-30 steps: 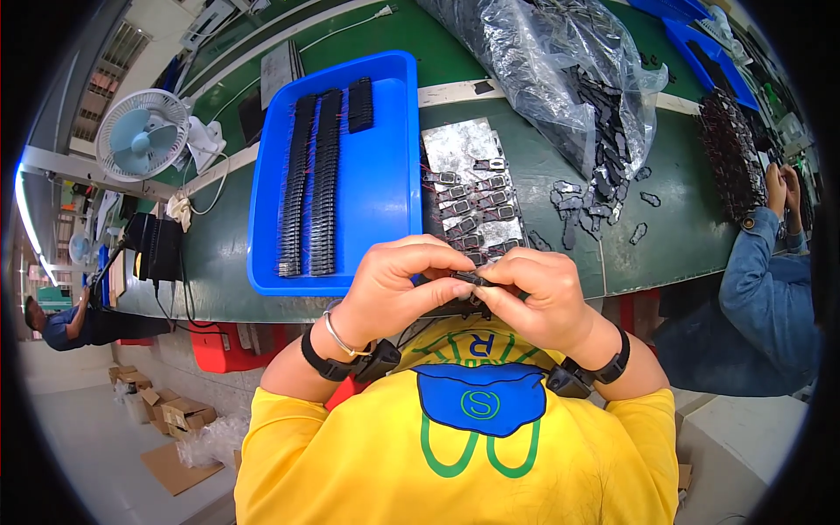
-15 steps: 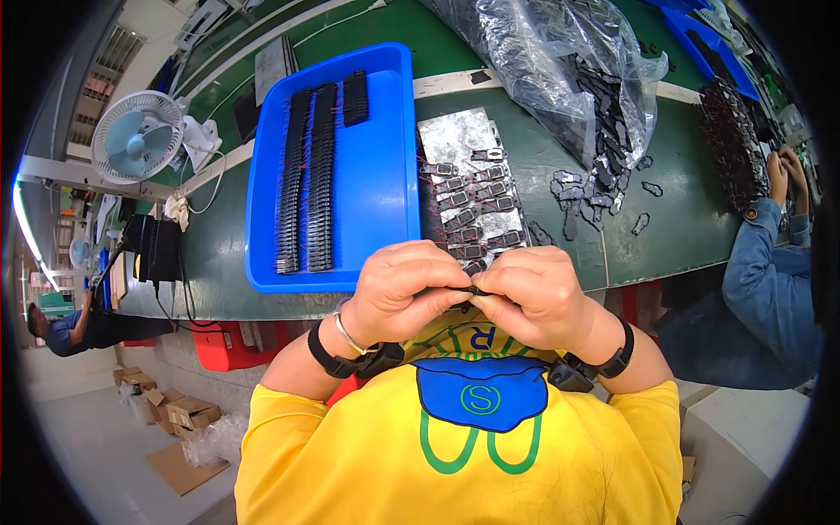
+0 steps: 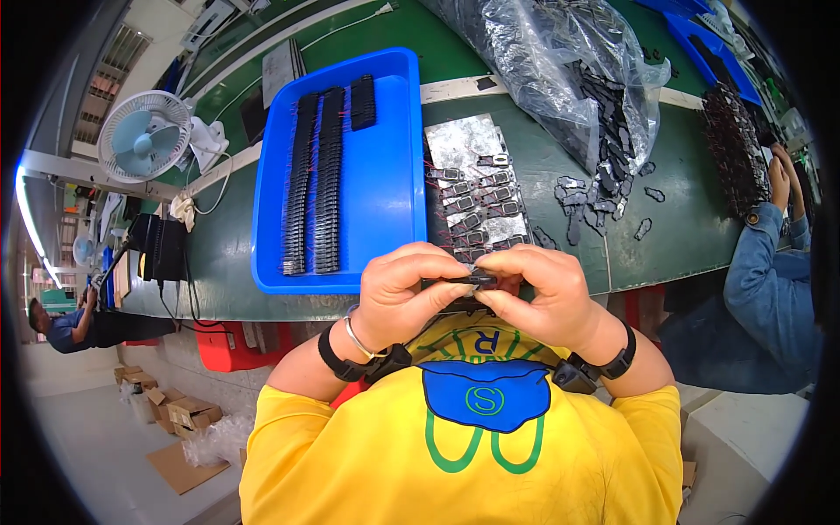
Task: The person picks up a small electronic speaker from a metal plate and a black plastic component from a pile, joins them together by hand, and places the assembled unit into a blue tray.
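Close in front of me, a small black part is pinched between thumbs and forefingers. My left hand is closed on its left end. On its other side, my right hand has its fingertips at the right end. Just beyond my hands lies a silvery metal plate bearing rows of small black speaker-like modules with thin red wires. To the left, a blue tray holds long, tightly packed rows of black parts. My fingers partly cover the held part.
A clear plastic bag spills flat black pieces onto the green table. A white fan and a black box with cables stand left. At right, a co-worker's denim sleeve reaches toward a dark heap of wired parts.
My fingertips have parted slightly, so more of the black part shows between them. The right fingers have opened up a little around its end. The whole view has shifted slightly.
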Action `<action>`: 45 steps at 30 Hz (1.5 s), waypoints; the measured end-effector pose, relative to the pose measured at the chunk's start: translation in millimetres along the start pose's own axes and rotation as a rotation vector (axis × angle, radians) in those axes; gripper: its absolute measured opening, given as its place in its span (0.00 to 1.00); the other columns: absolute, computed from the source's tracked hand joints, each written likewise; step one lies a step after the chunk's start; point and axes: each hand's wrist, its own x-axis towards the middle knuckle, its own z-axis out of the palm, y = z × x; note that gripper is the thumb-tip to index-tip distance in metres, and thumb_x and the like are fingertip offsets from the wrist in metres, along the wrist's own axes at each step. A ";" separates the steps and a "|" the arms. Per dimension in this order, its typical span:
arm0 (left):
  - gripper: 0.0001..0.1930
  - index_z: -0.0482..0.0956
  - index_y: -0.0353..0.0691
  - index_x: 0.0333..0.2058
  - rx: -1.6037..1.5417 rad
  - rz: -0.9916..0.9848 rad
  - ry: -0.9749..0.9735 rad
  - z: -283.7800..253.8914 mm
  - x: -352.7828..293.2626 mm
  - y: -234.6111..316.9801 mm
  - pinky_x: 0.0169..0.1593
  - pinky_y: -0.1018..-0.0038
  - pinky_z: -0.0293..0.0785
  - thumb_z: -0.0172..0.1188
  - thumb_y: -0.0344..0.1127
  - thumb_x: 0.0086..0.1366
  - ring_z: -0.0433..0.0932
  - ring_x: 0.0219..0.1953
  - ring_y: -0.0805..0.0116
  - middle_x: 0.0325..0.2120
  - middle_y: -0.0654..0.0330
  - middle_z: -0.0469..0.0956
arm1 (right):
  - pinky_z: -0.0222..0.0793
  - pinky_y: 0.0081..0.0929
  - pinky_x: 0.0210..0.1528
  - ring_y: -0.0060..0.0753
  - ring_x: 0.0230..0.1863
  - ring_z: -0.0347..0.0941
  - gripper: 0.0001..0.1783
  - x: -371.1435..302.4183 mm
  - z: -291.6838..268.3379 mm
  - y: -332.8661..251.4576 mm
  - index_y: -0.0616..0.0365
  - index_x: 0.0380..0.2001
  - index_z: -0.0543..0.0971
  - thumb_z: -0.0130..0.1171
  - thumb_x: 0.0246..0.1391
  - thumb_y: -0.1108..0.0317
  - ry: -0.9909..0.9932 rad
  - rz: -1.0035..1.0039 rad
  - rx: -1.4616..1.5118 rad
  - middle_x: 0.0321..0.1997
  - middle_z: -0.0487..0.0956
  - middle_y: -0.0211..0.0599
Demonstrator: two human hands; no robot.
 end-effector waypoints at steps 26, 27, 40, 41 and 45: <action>0.12 0.81 0.36 0.33 0.288 0.049 -0.207 -21.7 15.5 15.9 0.35 0.74 0.74 0.71 0.26 0.47 0.79 0.30 0.65 0.29 0.56 0.80 | 0.72 0.25 0.27 0.35 0.25 0.77 0.14 -1.1 4.5 10.6 0.64 0.32 0.78 0.68 0.38 0.79 0.018 -0.193 -0.163 0.27 0.79 0.41; 0.12 0.81 0.36 0.32 0.229 -0.011 -0.179 -19.5 14.0 15.6 0.34 0.75 0.74 0.70 0.25 0.47 0.79 0.30 0.65 0.29 0.56 0.80 | 0.73 0.26 0.27 0.36 0.25 0.78 0.15 -1.3 5.0 10.2 0.63 0.33 0.78 0.69 0.37 0.79 0.033 -0.184 -0.181 0.28 0.79 0.41; 0.10 0.80 0.34 0.31 0.225 -0.032 -0.071 -2.6 9.9 16.8 0.32 0.77 0.74 0.68 0.22 0.47 0.78 0.28 0.67 0.27 0.56 0.79 | 0.74 0.30 0.26 0.40 0.26 0.77 0.23 -2.2 4.5 11.2 0.61 0.36 0.76 0.71 0.31 0.78 0.108 -0.476 -0.493 0.30 0.78 0.42; 0.10 0.80 0.34 0.31 0.225 -0.032 -0.072 -2.1 9.9 16.5 0.32 0.77 0.74 0.68 0.22 0.47 0.78 0.28 0.67 0.27 0.56 0.79 | 0.74 0.30 0.27 0.40 0.26 0.77 0.23 -2.3 4.4 11.8 0.61 0.36 0.76 0.70 0.31 0.79 0.108 -0.480 -0.496 0.30 0.78 0.42; 0.10 0.80 0.35 0.31 0.282 0.012 -0.055 0.6 10.5 15.3 0.31 0.76 0.74 0.68 0.22 0.47 0.78 0.27 0.66 0.27 0.55 0.79 | 0.74 0.29 0.27 0.40 0.27 0.77 0.22 -1.9 5.7 14.9 0.61 0.36 0.76 0.70 0.32 0.79 0.135 -0.491 -0.491 0.30 0.78 0.42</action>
